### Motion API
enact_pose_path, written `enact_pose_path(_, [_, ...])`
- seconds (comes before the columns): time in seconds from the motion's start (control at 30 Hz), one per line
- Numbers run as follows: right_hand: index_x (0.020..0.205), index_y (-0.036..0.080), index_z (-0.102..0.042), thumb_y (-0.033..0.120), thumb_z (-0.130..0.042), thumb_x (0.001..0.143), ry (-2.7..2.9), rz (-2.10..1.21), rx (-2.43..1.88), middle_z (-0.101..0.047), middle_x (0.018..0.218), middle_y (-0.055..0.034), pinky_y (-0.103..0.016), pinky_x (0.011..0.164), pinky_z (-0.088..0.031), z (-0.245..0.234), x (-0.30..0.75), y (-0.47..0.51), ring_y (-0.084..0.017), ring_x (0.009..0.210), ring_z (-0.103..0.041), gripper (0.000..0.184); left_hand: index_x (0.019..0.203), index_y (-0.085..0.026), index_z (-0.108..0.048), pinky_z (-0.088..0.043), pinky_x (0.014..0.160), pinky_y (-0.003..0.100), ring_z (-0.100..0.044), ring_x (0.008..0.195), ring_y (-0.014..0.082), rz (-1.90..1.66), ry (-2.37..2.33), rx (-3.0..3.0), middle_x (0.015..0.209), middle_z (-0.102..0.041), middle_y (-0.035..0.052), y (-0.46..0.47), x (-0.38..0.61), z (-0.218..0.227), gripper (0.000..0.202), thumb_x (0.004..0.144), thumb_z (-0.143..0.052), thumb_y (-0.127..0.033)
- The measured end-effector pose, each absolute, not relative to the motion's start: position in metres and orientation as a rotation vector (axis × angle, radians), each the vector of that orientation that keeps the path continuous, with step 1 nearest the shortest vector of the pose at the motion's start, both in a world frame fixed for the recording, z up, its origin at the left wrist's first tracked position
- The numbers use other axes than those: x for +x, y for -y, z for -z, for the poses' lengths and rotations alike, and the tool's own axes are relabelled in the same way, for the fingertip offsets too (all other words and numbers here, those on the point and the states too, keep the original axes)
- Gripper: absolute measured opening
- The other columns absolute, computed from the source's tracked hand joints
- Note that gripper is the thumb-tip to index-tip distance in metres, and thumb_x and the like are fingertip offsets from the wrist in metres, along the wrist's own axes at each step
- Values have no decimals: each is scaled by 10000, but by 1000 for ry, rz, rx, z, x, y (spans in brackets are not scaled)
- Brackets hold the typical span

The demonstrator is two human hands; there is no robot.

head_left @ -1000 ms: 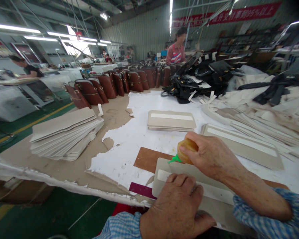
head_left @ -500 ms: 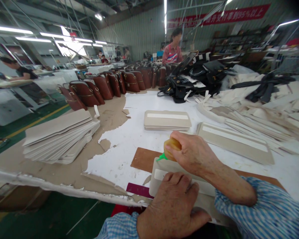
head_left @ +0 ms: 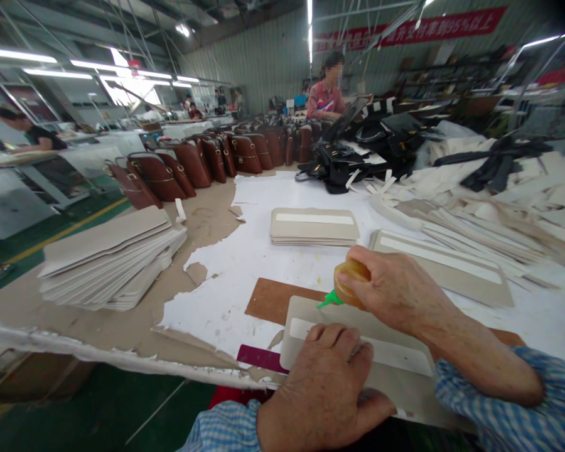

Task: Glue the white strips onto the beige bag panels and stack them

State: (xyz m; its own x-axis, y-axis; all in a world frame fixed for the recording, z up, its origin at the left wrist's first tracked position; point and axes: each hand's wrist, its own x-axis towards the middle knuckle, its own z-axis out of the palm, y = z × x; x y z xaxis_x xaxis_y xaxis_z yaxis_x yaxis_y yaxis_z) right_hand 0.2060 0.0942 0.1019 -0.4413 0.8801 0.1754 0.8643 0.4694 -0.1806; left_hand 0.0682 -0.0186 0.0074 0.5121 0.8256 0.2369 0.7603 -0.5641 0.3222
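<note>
My right hand [head_left: 398, 289] is closed round a small amber glue bottle [head_left: 349, 282] with a green nozzle [head_left: 328, 301], whose tip points down at the far edge of a grey board panel [head_left: 320, 314] with a white strip [head_left: 395, 355] along it. My left hand [head_left: 327, 386] lies flat on the near part of that panel, fingers stretched out and pressing it to the table. The panel rests on a brown board [head_left: 270, 300] on the white table covering [head_left: 245, 263].
A small stack of similar panels [head_left: 314, 227] lies beyond, another panel [head_left: 445, 270] to the right, a large fanned stack [head_left: 108, 260] to the left. Brown bags [head_left: 193, 163] and black bags [head_left: 358, 154] stand at the far end. A person [head_left: 327, 94] works opposite. The torn table edge [head_left: 122, 358] runs near left.
My right hand with the bottle slid left along the panel's edge, then back to the right. The left hand has stayed pressed on the panel.
</note>
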Motion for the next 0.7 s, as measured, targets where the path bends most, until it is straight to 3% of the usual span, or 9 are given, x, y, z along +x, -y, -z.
enact_pose_path(0.4, [812,250,-442,377,-499,921,2447,-172,-1488,-600,725,-33,-328,652,-264,-103,196,-88,-207,674,-484,176,1183,-194,-630,-457,1093,447,-564,1189,277,-560,-1392,2552,1230,-655,62,19,69,-5,448,1015,-599,-609])
enact_pose_path(0.7, [823,258,-480,417,-466,904,2426,-130,-1555,-572,668,-29,-333,633,-243,-102,215,-91,-219,638,-483,179,1236,-184,-624,-457,1087,457,-567,1194,291,-563,-1384,2565,1265,-651,69,19,68,-5,480,1033,-570,-616])
